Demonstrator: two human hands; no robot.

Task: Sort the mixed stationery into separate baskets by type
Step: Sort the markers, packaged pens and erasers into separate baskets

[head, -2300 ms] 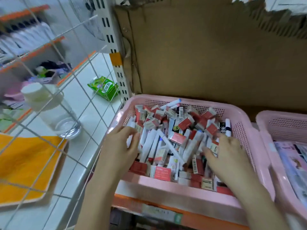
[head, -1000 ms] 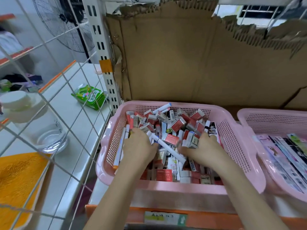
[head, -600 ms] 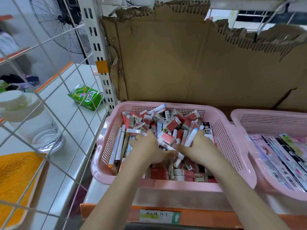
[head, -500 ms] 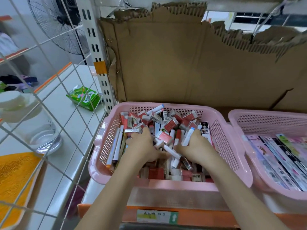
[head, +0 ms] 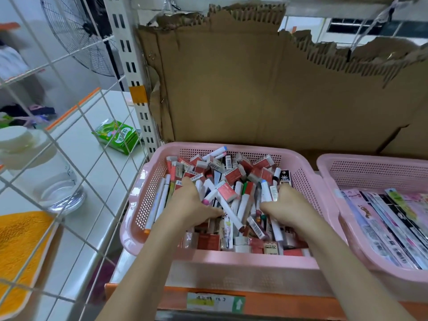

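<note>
Both hands are sunk into the pile of mixed stationery (head: pixel 231 181) that fills the pink basket (head: pixel 143 193). The left hand (head: pixel 190 202) lies palm down on the left half of the pile, its thumb stretched toward the middle and its fingers curled down among white pens and red eraser boxes; whether they actually clasp anything, I cannot tell. The right hand (head: pixel 286 205) mirrors it on the right half, fingers buried among pens and thumb pointing inward; its hold is likewise hidden. Between the two thumbs a long white pen (head: pixel 228 209) lies slantwise on top of the heap, with a red-sleeved eraser (head: pixel 226 191) just above it. Along the basket's left wall several slim pens (head: pixel 159 200) lie lengthwise, apart from the heap.

Right of this basket, almost touching it, stands a second pink basket (head: pixel 328 172) holding flat packets (head: pixel 389 223) in a row. Behind both rises a torn cardboard sheet (head: pixel 254 89). Left of the basket, beyond a white wire grid (head: pixel 76 107), a green carton (head: pixel 115 136) and a clear jar (head: pixel 44 167) sit on a white shelf.
</note>
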